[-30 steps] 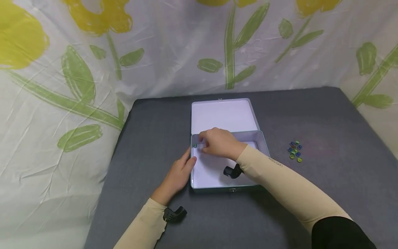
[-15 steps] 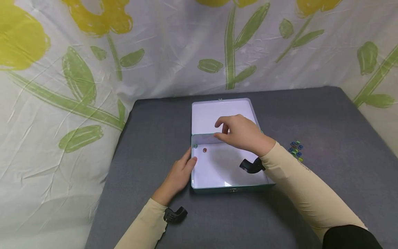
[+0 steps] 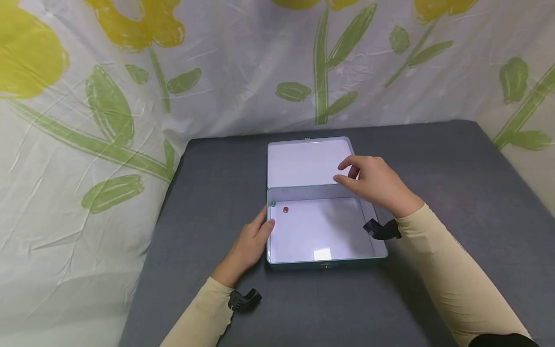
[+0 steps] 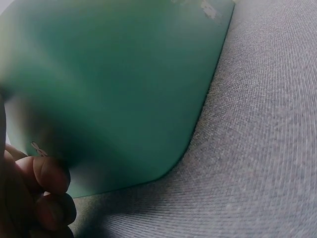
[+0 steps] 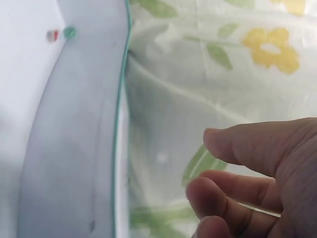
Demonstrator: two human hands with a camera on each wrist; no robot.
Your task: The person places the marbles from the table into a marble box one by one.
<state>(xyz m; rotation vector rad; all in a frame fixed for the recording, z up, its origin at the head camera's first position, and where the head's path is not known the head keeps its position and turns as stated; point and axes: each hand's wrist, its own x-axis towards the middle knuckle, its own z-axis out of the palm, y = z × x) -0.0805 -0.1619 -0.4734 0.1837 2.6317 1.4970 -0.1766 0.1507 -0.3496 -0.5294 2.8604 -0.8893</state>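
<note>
An opened box (image 3: 325, 264), green outside and white inside, lies with its lid (image 3: 303, 161) folded back. Inside, near the back left corner, are a green bead (image 3: 272, 204) and a red bead (image 3: 285, 209); the right wrist view shows the green bead (image 5: 70, 32) and the red-and-white bead (image 5: 53, 35) too. My left hand (image 3: 247, 246) rests against the box's left side, thumb at the rim. Over the right part of the lid hangs my right hand (image 3: 377, 183), its thumb and fingers apart with nothing between them. The left wrist view shows the green outer wall (image 4: 124, 89) beside my fingers.
A dark grey cloth (image 3: 208, 183) covers the table. Behind it hangs a white sheet (image 3: 234, 86) with yellow flowers and green leaves. The small pieces on the right are hidden behind my right forearm.
My right hand has let go of the red bead inside the box and moved up and right over the lid, its forearm now covering the pieces at right. My left hand has stayed put.
</note>
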